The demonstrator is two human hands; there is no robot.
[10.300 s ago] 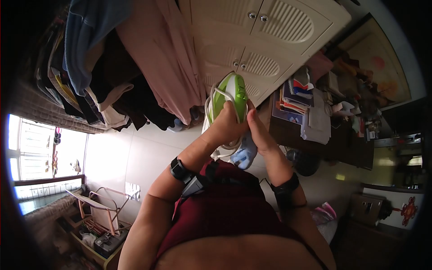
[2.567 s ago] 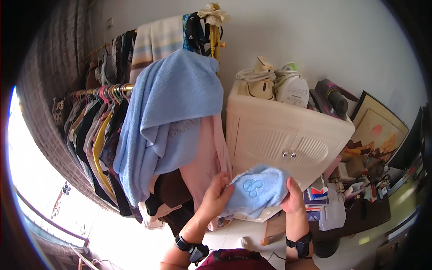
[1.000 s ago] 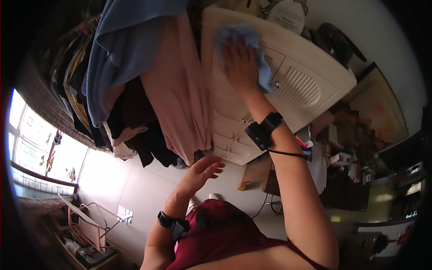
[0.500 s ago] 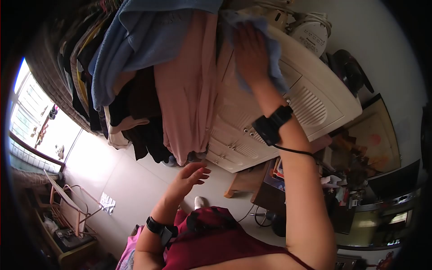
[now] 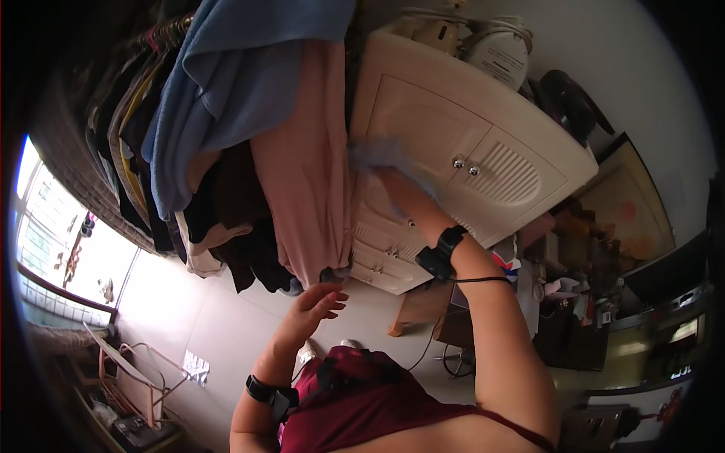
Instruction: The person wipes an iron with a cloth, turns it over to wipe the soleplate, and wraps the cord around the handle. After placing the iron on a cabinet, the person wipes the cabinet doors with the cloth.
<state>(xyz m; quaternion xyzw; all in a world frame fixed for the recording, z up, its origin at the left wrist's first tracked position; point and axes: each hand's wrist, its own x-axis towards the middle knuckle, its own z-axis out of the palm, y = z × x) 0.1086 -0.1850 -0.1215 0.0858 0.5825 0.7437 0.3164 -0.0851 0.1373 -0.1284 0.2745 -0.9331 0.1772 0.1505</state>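
My right hand (image 5: 398,183), smeared by motion, holds a blue cloth (image 5: 381,153) against the front of a cream cabinet (image 5: 423,113). It is near the cabinet's left edge, left of the round metal knobs (image 5: 465,166). The cloth covers part of the hand, so its fingers hardly show. My left hand (image 5: 312,308) hangs lower down, below the hem of a long pink garment (image 5: 302,151). Its fingers are loosely bent and apart, and nothing shows in them.
Hanging clothes and a blue towel (image 5: 249,83) fill the upper left. On the cabinet top stand a white appliance with a wound cord (image 5: 500,57) and a dark object (image 5: 566,106). A folding chair (image 5: 140,370) is at lower left; a cluttered desk (image 5: 563,332) is at right.
My right hand and the cloth have moved down the cabinet front from near its top. The view has shifted, showing more of the cabinet doors. My left hand keeps its loose pose.
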